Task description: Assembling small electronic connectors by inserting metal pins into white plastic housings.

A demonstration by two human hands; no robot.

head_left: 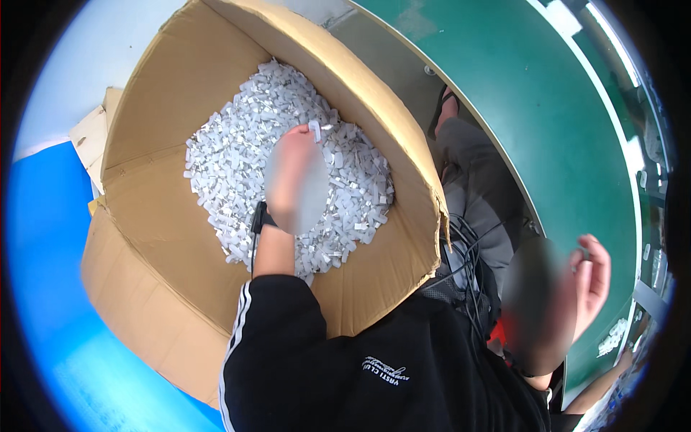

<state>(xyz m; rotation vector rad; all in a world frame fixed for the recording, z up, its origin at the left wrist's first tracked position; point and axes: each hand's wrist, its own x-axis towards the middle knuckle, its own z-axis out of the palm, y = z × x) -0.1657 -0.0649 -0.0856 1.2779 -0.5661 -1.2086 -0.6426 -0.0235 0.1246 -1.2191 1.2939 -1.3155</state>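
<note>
A big cardboard box (180,237) on the blue floor (50,288) holds a heap of white parts (237,158). The left hand (295,176) pinches one part (314,129) above the heap. The right hand (576,288), half curled, holds something small by the green counter (547,129).

Brown cardboard box (180,216) holds white pieces (237,158) — beside it, a blue floor (50,288) to the left, a green desk (547,122) to the right; black sleeve (288,345), white-striped.
</note>
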